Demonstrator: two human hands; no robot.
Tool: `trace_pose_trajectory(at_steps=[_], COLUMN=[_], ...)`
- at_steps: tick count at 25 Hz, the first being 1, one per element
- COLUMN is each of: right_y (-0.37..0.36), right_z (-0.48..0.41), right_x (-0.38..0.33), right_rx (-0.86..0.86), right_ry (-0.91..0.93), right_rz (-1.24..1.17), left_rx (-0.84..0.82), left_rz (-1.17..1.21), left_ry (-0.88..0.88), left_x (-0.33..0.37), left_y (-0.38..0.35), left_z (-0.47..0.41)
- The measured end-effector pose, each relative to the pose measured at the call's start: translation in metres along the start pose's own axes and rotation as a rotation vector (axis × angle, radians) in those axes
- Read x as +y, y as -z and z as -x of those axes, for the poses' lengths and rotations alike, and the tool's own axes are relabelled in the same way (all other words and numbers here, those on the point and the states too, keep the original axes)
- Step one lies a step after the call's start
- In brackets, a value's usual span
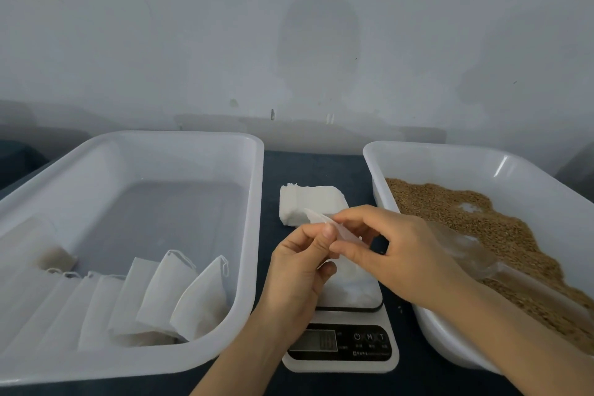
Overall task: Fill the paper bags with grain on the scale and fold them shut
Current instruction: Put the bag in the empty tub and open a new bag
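Over the white kitchen scale (348,341) both hands hold one thin white paper bag (345,236). My left hand (295,273) pinches its near edge between thumb and fingers. My right hand (395,251) pinches the other side from the right. Behind the hands lies a stack of empty white bags (305,202) on the dark table. Brown grain (501,235) fills the white tray on the right (450,157). A clear scoop (475,259) lies on the grain, partly hidden by my right wrist.
A large white tray on the left (254,235) holds several filled, folded bags (180,296) leaning in a row along its near side. A pale wall stands close behind the table. The scale's display shows no readable number.
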State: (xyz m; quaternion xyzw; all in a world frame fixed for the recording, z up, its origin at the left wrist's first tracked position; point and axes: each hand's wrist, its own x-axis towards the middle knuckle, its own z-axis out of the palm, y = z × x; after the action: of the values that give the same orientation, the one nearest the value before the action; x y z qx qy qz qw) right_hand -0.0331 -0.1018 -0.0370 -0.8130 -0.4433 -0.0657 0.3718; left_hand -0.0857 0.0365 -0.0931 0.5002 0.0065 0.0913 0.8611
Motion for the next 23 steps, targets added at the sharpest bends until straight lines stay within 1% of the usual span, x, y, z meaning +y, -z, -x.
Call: trace_pose_trajectory(at_steps=[2,4,7,9,13,15,16,18,20,21,23], right_y=[-0.001,-0.001,-0.001,-0.001,0.002,0.0,-0.003,-0.004,0.003,0.009,0.02], right_z=[0.0,0.0,0.002,0.002,0.001,0.0,-0.001,-0.003,-0.004,-0.003,0.0], right_x=[0.001,0.003,0.006,0.009,0.006,0.003,0.003,0.004,0.01,0.014,0.017], right_rx=[0.018,0.065,0.17,0.179,0.158,0.145,0.126,0.078,0.095,0.108,0.131], right_ry=[0.004,0.022,-0.023,-0.018,0.184,0.237,0.229,0.152,0.01,-0.079,-0.185], right_rz=[0.0,0.012,0.019,0.08,0.313,0.425,0.436,0.336,0.198,0.143,0.072], left_rx=[0.029,0.097,0.224,0.264,0.261,0.263,0.258,0.231,0.253,0.317,0.443], left_rz=[-0.01,-0.055,-0.194,-0.274,-0.302,-0.319,-0.345,-0.494,-0.631,-0.641,-0.544], left_ry=[-0.016,-0.066,-0.157,-0.212,-0.261,-0.297,-0.331,-0.446,-0.543,-0.534,-0.42], left_x=[0.001,0.001,0.001,-0.001,0.002,0.002,0.002,0.001,-0.003,-0.005,-0.008], left_y=[-0.002,-0.003,-0.007,-0.008,-0.013,-0.014,-0.014,-0.014,-0.012,-0.012,-0.01], left_z=[0.001,0.001,0.002,0.003,0.006,0.006,0.007,0.01,0.01,0.008,0.003])
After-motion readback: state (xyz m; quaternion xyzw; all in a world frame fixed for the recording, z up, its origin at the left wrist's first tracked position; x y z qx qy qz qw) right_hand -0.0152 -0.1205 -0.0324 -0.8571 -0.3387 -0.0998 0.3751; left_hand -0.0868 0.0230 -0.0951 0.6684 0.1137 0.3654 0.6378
